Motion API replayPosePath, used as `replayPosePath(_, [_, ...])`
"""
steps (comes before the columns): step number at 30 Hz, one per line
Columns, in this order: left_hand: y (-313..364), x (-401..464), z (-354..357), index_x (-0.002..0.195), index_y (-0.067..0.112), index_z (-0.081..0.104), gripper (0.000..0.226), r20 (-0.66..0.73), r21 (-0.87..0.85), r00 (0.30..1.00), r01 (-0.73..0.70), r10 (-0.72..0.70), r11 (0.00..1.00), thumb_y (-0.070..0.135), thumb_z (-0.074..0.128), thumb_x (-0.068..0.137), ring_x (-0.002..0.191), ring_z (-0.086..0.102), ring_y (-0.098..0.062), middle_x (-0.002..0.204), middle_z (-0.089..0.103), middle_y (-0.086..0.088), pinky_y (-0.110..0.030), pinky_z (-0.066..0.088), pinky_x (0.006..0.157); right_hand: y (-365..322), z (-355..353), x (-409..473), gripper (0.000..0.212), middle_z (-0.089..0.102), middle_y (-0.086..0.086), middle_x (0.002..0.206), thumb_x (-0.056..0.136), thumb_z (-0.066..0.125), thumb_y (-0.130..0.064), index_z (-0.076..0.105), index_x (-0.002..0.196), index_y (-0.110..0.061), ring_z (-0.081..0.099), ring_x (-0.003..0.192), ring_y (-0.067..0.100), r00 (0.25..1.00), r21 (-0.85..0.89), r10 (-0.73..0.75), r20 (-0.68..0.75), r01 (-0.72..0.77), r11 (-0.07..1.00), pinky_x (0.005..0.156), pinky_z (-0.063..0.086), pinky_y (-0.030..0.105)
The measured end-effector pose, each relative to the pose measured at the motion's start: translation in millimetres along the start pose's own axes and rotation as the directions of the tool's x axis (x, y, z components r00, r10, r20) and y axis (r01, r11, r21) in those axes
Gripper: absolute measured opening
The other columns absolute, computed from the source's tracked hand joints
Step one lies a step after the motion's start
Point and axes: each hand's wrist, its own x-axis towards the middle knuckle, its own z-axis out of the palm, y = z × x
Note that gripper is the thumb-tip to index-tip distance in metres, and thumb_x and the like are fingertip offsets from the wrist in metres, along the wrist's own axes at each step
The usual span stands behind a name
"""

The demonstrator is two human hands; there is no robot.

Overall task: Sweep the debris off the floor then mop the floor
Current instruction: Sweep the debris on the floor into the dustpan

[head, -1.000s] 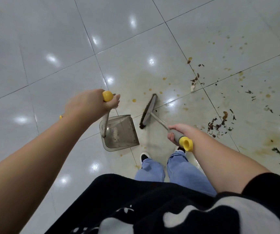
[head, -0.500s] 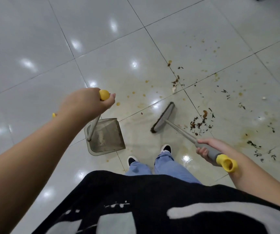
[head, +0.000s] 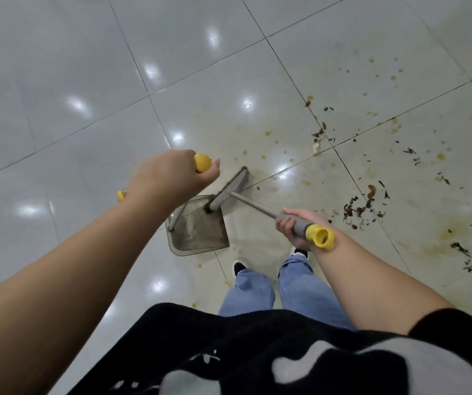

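Bristles of my slim grey broom (head: 230,187) angle up-left over the translucent dustpan (head: 200,229); left grip (head: 172,175) clasps its handle, right grip (head: 297,225) the broom's.

Glossy, smooth pale grey ceramic floor tiles (head: 92,67) reflect ceiling lights. Translucent smoky-grey plastic dustpan (head: 200,232): smooth. Grey broom (head: 229,189): metallic-looking shaft, matt grey grip, glossy yellow plastic end cap. Blue denim trousers (head: 300,292): matt cloth.
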Motion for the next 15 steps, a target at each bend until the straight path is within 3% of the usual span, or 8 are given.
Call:
replayPosePath(4, [-23,2,-8,0.065,0.014,0.048,0.054,-0.025,0.044,0.999,0.039,-0.038,0.998,0.064,0.036,0.083,0.052,0.045,-0.015,0.058,0.050,-0.004,-0.023,0.025,0.045,1,-21,6,0.035,0.048,0.013,0.043,0.099,0.044,-0.026,0.048,0.079,0.003,0.046,0.024,0.012,0.998,0.027,-0.048,-0.050,0.050,0.998,0.026,0.037,0.015])
replayPosePath(9, [-27,9,-7,0.064,0.014,0.045,0.053,0.022,0.025,0.999,0.034,-0.034,0.999,0.063,0.038,0.085,0.054,0.044,-0.016,0.060,0.049,-0.004,-0.023,0.027,0.047,10,-83,-24,0.034,0.052,0.012,0.046,0.098,0.045,-0.028,0.049,0.083,0.003,0.046,0.025,0.009,0.984,0.284,-0.118,-0.135,0.153,0.947,0.028,0.037,0.010])
replayPosePath(15, [-23,9,-4,0.067,0.013,0.049,0.057,0.072,0.038,0.997,0.029,-0.032,0.999,0.065,0.034,0.085,0.067,0.054,-0.026,0.066,0.053,-0.004,-0.027,0.035,0.057,20,-85,-50,0.032,0.048,0.008,0.045,0.099,0.041,-0.025,0.046,0.080,0.000,0.044,0.025,0.007,0.967,0.112,-0.158,-0.198,0.183,0.977,0.026,0.036,0.010])
